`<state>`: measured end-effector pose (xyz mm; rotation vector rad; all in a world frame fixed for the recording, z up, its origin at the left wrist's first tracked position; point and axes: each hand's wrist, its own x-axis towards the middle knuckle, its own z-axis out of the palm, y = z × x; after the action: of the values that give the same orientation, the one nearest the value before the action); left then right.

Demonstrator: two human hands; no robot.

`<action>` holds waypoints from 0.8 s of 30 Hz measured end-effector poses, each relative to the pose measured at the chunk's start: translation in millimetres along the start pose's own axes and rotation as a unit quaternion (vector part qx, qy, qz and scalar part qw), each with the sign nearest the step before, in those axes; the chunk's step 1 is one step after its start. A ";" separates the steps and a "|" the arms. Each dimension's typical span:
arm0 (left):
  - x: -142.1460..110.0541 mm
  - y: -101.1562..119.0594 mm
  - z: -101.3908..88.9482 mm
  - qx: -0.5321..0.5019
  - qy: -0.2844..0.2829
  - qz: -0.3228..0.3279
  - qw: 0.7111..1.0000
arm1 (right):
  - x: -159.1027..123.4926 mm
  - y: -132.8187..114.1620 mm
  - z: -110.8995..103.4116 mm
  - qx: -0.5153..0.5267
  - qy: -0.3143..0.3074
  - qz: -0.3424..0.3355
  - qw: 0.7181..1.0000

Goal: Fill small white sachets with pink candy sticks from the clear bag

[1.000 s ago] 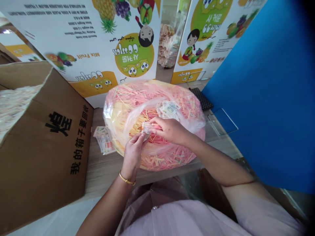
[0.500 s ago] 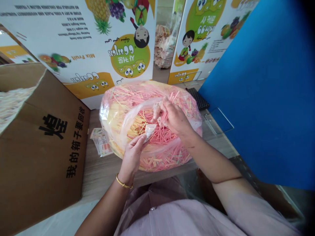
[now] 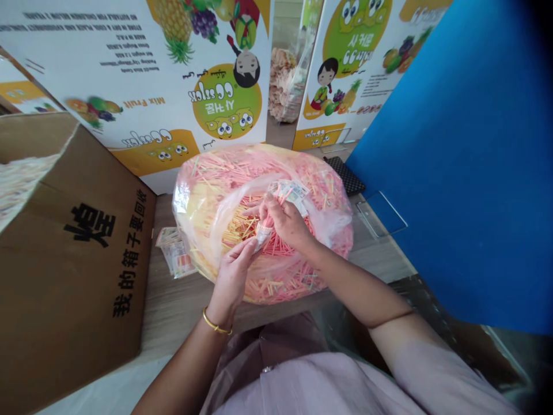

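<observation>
A large clear plastic bag (image 3: 263,225) packed with thin pink and yellow sticks lies on the wooden table (image 3: 173,311). My left hand (image 3: 231,274) pinches a small white paper packet (image 3: 263,235) over the bag's open mouth. My right hand (image 3: 287,222) is shut on a bunch of pink sticks, right next to the packet's top. Several printed paper sachets (image 3: 288,190) rest on the bag just beyond my right hand. The packet's inside is hidden by my fingers.
More printed sachets (image 3: 175,252) lie on the table left of the bag. A brown cardboard box (image 3: 78,248) stands at the left, and a blue panel (image 3: 449,161) fills the right. Printed white cartons (image 3: 151,75) rise behind the bag.
My right hand has come down and left, from above the bag's sticks to beside the packet, carrying pink sticks. My left hand stays nearly in place, and the view has shifted slightly.
</observation>
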<state>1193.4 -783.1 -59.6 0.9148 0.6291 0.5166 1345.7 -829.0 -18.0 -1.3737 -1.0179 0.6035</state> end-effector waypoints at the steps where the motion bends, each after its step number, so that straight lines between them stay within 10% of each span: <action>1: 0.0 -0.1 0.0 0.000 0.002 0.000 1.000 | 0.7 0.7 -1.6 0.001 0.000 0.006 1.000; 7: 3.5 0.7 -0.1 -0.024 0.002 0.001 1.000 | 2.5 5.1 -6.1 -0.046 -0.116 0.056 0.991; 13: 5.2 5.7 1.4 -0.037 -0.009 -0.020 0.999 | 9.4 8.4 -15.0 0.132 -0.110 0.096 0.980; 20: 6.5 5.4 2.2 -0.066 0.007 -0.048 0.997 | 12.9 10.5 -29.7 -0.001 -0.250 0.105 0.963; 24: 5.7 5.9 2.0 -0.071 0.005 -0.050 0.996 | 13.9 6.6 -26.9 0.124 -0.207 0.123 0.962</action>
<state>1198.0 -777.5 -55.3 0.7437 0.6347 0.4706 1376.7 -829.8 -18.4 -1.1807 -1.0617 1.2028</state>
